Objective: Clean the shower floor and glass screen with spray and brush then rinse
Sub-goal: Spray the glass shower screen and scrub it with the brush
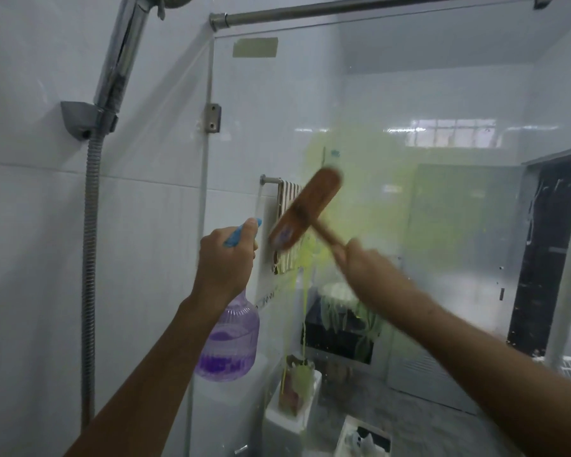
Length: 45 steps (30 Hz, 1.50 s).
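1. The left hand (226,258), centre of the frame, holds a spray bottle (226,344) up near the left edge of the glass screen (442,94). Its fingers (249,225) are wrapped round the bottle's neck, with one finger lying along the blue spray head (241,234).
2. The bottle's clear ribbed body hangs below the wrist and is partly filled with purple liquid.
3. The right hand (363,262), right of centre, grips the handle of a wooden brush (305,209). Its fingers are clenched round the handle's lower end, though the hand is blurred and the single fingers cannot be told apart.
4. The brush head slants from lower left to upper right, just beside the spray head, with its wooden back toward the camera. It lies at the glass, but blur hides whether the bristles touch it.
5. A yellow-green smear (360,179) covers the middle of the glass around and right of the brush, with thin runs trickling down below it.
6. At upper left, a chrome shower handset (122,57) sits in a grey wall bracket (80,118). Its ribbed hose (89,258) drops down the white tiled wall (30,192).
7. A metal rail (376,6) runs across the top of the frame above the glass.
8. A metal clamp (212,117) fixes the screen's left edge, and a pale patch of tape (255,47) sits near its top corner.
9. The shower floor is not in view.
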Each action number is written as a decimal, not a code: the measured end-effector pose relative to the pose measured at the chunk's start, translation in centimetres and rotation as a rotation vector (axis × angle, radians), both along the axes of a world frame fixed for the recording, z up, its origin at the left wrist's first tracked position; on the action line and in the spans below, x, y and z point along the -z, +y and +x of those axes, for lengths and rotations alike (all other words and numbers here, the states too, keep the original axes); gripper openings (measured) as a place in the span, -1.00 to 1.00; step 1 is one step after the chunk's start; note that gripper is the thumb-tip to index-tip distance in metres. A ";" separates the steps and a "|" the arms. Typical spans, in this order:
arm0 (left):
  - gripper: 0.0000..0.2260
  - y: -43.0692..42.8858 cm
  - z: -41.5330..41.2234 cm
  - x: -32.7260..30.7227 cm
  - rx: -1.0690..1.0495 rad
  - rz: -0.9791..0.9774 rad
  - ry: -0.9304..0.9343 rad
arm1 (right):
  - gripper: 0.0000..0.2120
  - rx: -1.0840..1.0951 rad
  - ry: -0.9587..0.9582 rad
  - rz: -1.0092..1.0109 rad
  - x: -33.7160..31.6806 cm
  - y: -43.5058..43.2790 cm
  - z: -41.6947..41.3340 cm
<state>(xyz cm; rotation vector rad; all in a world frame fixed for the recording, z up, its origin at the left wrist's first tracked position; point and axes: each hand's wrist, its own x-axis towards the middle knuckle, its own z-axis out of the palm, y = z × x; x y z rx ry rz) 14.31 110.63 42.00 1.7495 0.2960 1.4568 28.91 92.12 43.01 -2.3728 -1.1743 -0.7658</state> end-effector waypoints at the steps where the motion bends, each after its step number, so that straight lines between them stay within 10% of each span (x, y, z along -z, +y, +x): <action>1: -0.48 0.0 -0.1 0.0 0.008 0.000 0.006 | -0.62 -0.016 -0.027 -0.150 2.8 0.5 -0.3; 5: -0.51 0.3 -0.1 0.1 0.009 0.032 0.021 | -0.56 -0.021 -0.079 -0.295 6.4 0.4 0.8; 11: -0.50 0.7 0.5 0.2 -0.001 0.048 0.007 | -0.57 -0.038 0.099 0.452 -4.0 -2.7 1.8; 21: -0.51 -5.9 6.0 2.5 0.335 0.057 0.071 | -0.64 -0.431 0.889 1.032 3.7 -9.6 -0.7; 40: -0.37 -14.7 12.2 -1.3 0.467 0.180 -0.071 | -0.58 -0.173 0.548 0.941 -9.3 -13.0 0.9; 45: -0.47 -13.7 11.3 1.4 0.353 0.148 -0.021 | -0.56 -0.014 0.379 0.816 3.2 -9.5 1.7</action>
